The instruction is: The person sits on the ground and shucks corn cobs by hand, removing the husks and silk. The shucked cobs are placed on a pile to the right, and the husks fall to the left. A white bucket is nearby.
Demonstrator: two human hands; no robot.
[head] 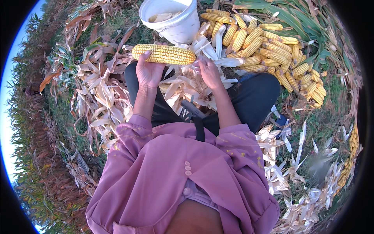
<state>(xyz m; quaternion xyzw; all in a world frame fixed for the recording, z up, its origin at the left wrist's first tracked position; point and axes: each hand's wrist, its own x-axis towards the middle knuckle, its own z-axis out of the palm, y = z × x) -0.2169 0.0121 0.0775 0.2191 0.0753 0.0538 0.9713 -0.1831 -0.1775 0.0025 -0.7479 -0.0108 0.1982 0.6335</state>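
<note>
A bare yellow corn cob [168, 54] lies level across my left hand [149, 68], whose thumb presses on its near side. At the cob's right end is my right hand [208, 70], its fingers curled by pale husk leaves [206, 48] that hang there; whether it grips the husk or the cob's end is hard to tell. Loose dry husks [187, 83] fill the space between my bent legs. A heap of husked corn cobs [274, 52] lies beyond my right knee. The white plastic bucket [184, 29] just past my hands holds some pale pieces.
Dry husks and leaves [99, 96] are piled at the left. Green corn leaves [289, 17] lie behind the cob heap. More husks [274, 172] are scattered on the grass at the right, with another row of yellow cobs [352, 149] at the far right edge.
</note>
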